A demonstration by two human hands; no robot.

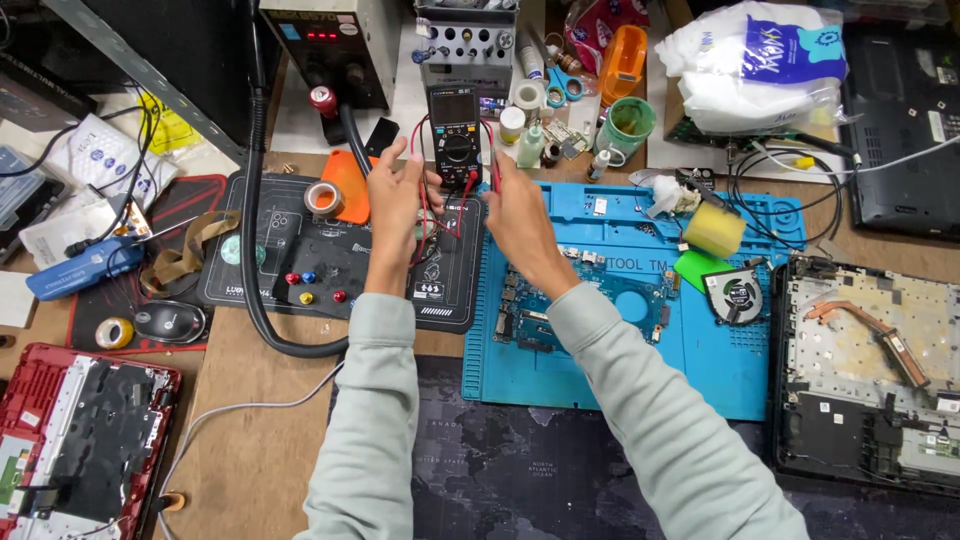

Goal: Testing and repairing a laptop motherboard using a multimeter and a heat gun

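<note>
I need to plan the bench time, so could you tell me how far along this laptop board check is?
Done: the laptop case lies open with its circuit board out on the blue mat and the fan set aside. In hand: the left hand and right hand are both up at the multimeter and its red leads. Left: no probe touches the board yet, and nothing is reassembled.

Both arms reach far forward (sleeves are pale green). The left hand (396, 205) and right hand (515, 215) sit close together, fingers curled.
</note>
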